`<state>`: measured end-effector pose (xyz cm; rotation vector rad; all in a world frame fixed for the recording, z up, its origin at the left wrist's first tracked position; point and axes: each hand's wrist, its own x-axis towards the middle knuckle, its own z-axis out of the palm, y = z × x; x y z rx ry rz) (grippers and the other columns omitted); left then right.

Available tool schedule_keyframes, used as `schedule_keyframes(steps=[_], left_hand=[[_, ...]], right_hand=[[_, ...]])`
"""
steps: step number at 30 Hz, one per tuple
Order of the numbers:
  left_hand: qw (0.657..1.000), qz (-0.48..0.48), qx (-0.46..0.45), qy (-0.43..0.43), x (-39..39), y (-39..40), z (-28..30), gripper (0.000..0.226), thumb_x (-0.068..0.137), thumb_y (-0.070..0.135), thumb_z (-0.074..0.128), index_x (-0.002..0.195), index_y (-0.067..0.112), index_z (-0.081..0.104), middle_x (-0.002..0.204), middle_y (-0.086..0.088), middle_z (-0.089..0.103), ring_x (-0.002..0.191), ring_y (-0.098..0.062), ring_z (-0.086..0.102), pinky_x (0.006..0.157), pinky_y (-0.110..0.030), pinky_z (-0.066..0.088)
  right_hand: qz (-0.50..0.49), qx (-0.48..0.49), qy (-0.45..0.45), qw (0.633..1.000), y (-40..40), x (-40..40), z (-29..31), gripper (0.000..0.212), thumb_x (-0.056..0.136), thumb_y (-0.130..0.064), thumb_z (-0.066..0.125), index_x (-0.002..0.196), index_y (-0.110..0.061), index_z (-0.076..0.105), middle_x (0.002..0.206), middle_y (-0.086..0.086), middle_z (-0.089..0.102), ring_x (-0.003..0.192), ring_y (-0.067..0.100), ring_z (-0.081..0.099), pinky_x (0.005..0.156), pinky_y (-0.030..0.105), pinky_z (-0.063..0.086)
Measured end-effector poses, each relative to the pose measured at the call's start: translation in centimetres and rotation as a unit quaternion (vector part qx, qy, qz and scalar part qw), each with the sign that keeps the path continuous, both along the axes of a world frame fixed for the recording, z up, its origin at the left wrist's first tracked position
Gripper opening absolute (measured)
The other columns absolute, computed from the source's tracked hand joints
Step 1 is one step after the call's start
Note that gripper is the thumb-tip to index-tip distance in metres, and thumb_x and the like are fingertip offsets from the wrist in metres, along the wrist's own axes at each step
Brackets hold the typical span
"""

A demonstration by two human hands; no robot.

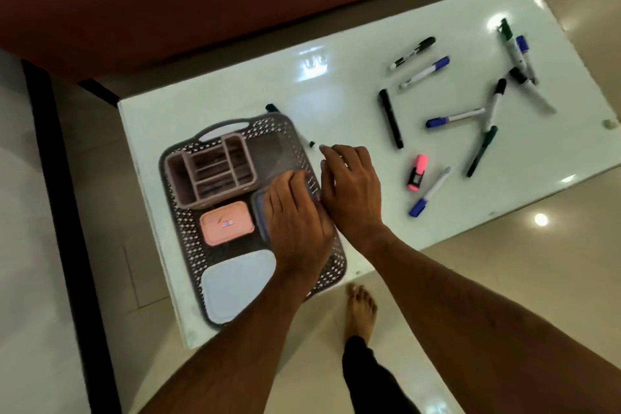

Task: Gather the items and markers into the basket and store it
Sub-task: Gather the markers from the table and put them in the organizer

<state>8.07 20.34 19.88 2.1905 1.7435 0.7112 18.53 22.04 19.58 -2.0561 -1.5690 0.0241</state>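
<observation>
A dark perforated basket (pixel 188 245) sits on the left part of the white table (pixel 235 87). Inside it are a compartmented organizer (pixel 210 171), a pink box (pixel 226 223), a pale blue lidded box (pixel 235 282) and a dark blue box (pixel 260 212). My left hand (pixel 295 222) lies on the dark blue box at the basket's right side. Just outside the basket's right rim, my right hand (pixel 349 185) has its fingers spread. Several markers lie scattered to the right, among them a black one (pixel 391 118) and a pink highlighter (pixel 417 172). One marker (pixel 311 143) pokes out behind the basket.
A dark red sofa (pixel 168 3) stands beyond the table. A black-edged pale surface (pixel 20 212) is at the left. My bare foot (pixel 361 311) is on the tiled floor by the table's near edge. A small pale object (pixel 610 124) lies at the table's right edge.
</observation>
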Motion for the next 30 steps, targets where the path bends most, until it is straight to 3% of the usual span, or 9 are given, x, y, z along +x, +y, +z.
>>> schedule_keyframes(steps=[4,7,11,15,22,26,30], left_hand=[[0.998,0.0,-0.031,-0.045,6.7,1.8,1.0,0.036,0.091,0.014,0.059,0.126,0.007,0.055,0.126,-0.01,0.056,0.119,-0.025,0.052,0.101,-0.036,0.046],[0.997,-0.007,-0.072,-0.037,11.4,3.1,0.6,0.032,0.095,0.02,0.059,0.125,0.012,0.052,0.124,-0.005,0.056,0.112,-0.019,0.056,0.09,-0.031,0.053],[0.99,0.018,-0.141,-0.018,16.1,5.0,-1.8,0.028,0.097,0.027,0.061,0.12,0.011,0.055,0.114,-0.006,0.059,0.102,-0.021,0.061,0.076,-0.031,0.057],[0.979,0.036,-0.2,-0.028,19.5,7.5,-3.6,0.032,0.099,0.032,0.057,0.118,0.006,0.055,0.116,-0.012,0.057,0.105,-0.027,0.06,0.077,-0.034,0.05],[0.976,0.031,-0.215,0.03,23.4,11.1,-6.0,0.049,0.098,0.047,0.055,0.119,0.004,0.055,0.113,-0.013,0.063,0.103,-0.03,0.062,0.08,-0.037,0.049],[0.973,0.017,-0.223,0.061,24.2,11.6,-6.1,0.034,0.094,0.025,0.058,0.12,0.004,0.054,0.114,-0.013,0.064,0.104,-0.029,0.061,0.082,-0.035,0.05],[0.973,0.059,-0.225,-0.008,23.8,11.5,-5.0,0.025,0.098,0.022,0.048,0.113,0.003,0.057,0.108,-0.014,0.063,0.096,-0.03,0.064,0.072,-0.032,0.043]], right_hand=[[-0.024,-0.013,0.009,1.0,0.9,6.6,0.1,0.026,0.097,-0.01,0.06,0.121,-0.004,0.07,0.111,0.013,0.072,0.101,0.032,0.063,0.084,0.044,0.056],[-0.029,-0.035,-0.009,0.999,1.6,11.6,-0.1,0.029,0.094,-0.007,0.061,0.121,-0.004,0.068,0.111,0.013,0.071,0.1,0.033,0.062,0.082,0.043,0.056],[-0.027,-0.104,-0.037,0.994,2.2,17.8,-1.5,0.051,0.08,0.008,0.054,0.128,-0.002,0.065,0.117,0.017,0.067,0.105,0.035,0.057,0.085,0.043,0.054],[-0.02,-0.174,-0.067,0.982,2.9,23.2,-3.3,0.063,0.07,0.016,0.055,0.129,-0.002,0.064,0.124,0.02,0.062,0.112,0.04,0.054,0.085,0.047,0.053],[0.052,-0.288,-0.124,0.948,4.1,28.0,-5.9,0.057,0.075,0.013,0.063,0.129,-0.004,0.062,0.124,0.019,0.058,0.11,0.038,0.053,0.092,0.045,0.048],[0.07,-0.293,-0.148,0.942,4.9,28.6,-6.3,0.044,0.074,0.015,0.06,0.112,-0.006,0.062,0.108,0.016,0.059,0.094,0.034,0.053,0.083,0.044,0.046],[0.1,-0.287,-0.165,0.938,5.6,29.0,-5.9,0.047,0.073,0.016,0.059,0.114,-0.006,0.061,0.104,0.016,0.058,0.089,0.034,0.052,0.082,0.044,0.042]])
